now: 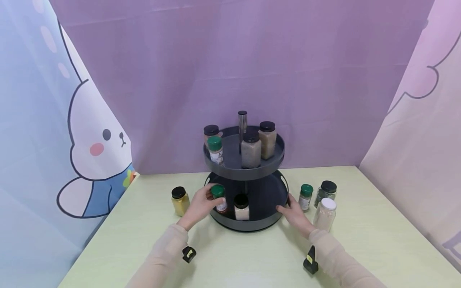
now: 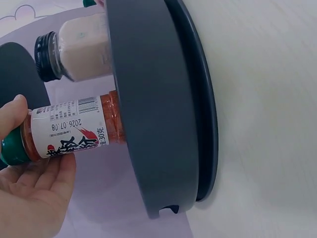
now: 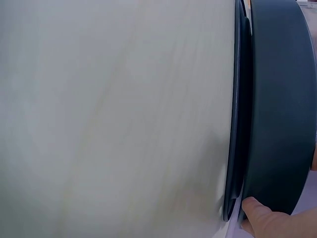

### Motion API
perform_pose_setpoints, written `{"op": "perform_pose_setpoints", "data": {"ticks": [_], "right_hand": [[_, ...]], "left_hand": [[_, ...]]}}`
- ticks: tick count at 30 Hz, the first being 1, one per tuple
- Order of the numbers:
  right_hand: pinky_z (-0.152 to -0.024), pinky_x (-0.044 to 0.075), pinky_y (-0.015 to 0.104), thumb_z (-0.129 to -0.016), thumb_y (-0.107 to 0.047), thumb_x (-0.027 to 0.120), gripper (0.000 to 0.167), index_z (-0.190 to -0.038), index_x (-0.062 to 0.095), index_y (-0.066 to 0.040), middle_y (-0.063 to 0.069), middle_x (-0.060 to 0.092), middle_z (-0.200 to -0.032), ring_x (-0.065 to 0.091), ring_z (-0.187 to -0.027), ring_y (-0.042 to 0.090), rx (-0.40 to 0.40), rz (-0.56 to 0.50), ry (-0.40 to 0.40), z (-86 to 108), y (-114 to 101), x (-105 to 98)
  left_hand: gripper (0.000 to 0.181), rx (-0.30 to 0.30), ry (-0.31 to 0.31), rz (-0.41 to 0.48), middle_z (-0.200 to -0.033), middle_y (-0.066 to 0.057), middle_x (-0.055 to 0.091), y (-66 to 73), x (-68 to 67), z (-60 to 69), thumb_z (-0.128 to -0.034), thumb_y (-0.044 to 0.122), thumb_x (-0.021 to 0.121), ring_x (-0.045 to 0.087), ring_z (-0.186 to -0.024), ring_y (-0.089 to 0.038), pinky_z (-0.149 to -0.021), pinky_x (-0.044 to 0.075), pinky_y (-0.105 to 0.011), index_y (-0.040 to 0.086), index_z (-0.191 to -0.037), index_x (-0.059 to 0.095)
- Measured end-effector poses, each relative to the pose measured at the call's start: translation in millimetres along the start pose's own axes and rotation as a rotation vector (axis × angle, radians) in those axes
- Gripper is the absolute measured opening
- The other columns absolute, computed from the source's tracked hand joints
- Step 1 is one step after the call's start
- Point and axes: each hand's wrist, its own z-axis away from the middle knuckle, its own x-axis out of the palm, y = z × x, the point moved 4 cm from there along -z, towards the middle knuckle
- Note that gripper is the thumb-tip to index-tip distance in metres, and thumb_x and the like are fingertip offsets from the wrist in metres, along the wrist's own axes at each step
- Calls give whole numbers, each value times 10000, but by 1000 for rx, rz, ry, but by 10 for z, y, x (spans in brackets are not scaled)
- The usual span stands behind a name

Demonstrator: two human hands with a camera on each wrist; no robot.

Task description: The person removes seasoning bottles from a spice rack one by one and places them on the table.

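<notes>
Left hand point(image 1: 203, 203): thumb and fingers clamped about the upper part of a green-capped jar point(image 2: 74, 128) of red contents. The jar is upright within the left front of the lower tray point(image 1: 245, 225); the tray wall conceals its base, so contact with the floor cannot be told. Right hand point(image 1: 296, 217): thumb inside, fingers outside, gripping the same tray's wall at its right. Obstructions: a black-lidded jar point(image 1: 241, 209) stands just right of the held one; the upper tray point(image 1: 245, 174) overhangs from above, carrying four jars around a metal post point(image 1: 243, 126). On the table point(image 1: 248, 260), a yellow jar point(image 1: 181, 203) stands left of the left hand. Right of the trays: a small green-lidded jar point(image 1: 305, 199), a dark jar point(image 1: 326, 193) and a white-lidded jar point(image 1: 325, 214), its foot partly covered by the right wrist.
</notes>
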Motion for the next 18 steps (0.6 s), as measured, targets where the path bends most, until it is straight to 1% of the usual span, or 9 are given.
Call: {"op": "perform_pose_setpoints", "data": {"ticks": [1, 4, 8, 11, 15, 18], "right_hand": [[-1132, 143, 495, -920, -115, 477, 711, -1431, 27, 92, 310, 77, -1480, 92, -1371, 425, 0, 0, 0, -2, 1, 0], [-1132, 143, 496, -919, -119, 481, 710, -1435, 36, 83, 306, 82, -1481, 94, -1372, 423, -3, 0, 2, -4, 6, 0], [-1130, 141, 499, -917, -123, 486, 711, -1434, 45, 83, 311, 90, -1477, 98, -1369, 426, -8, 7, 6, 7, 5, 0], [-1131, 141, 496, -917, -129, 490, 716, -1432, 42, 88, 314, 92, -1475, 100, -1368, 427, -4, 8, 6, 11, -1, 1], [-1132, 140, 495, -918, -135, 489, 720, -1430, 37, 94, 317, 94, -1474, 102, -1368, 427, -2, 14, 7, 0, -4, 5], [-1131, 139, 497, -918, -139, 489, 719, -1432, 39, 89, 312, 95, -1475, 102, -1369, 424, -4, 20, 6, -4, -3, 5]], "left_hand": [[396, 0, 8, 0, -1051, -78, 654, 3, -16, 2, -798, 144, 702, 628, -973, -213, -813, 539, -341, 87, -1169, 578], [395, -8, 23, -10, -1065, -103, 651, 158, -77, 71, -807, 117, 688, 622, -990, -236, -844, 529, -358, 55, -1179, 570], [455, -25, 33, -6, -1116, -143, 632, 192, -140, 97, -810, 107, 683, 604, -1036, -274, -887, 510, -384, 19, -1231, 534], [503, -24, 41, 4, -1142, -138, 625, 45, -183, 46, -810, 142, 691, 598, -1054, -273, -897, 505, -387, 36, -1268, 512], [499, -11, 55, -15, -1140, -124, 630, 20, -290, 55, -817, 194, 687, 601, -1054, -268, -895, 505, -393, 68, -1269, 515], [470, -19, 73, -20, -1132, -110, 635, 11, -373, 78, -815, 219, 686, 601, -1053, -258, -907, 496, -400, 98, -1242, 535]]}}
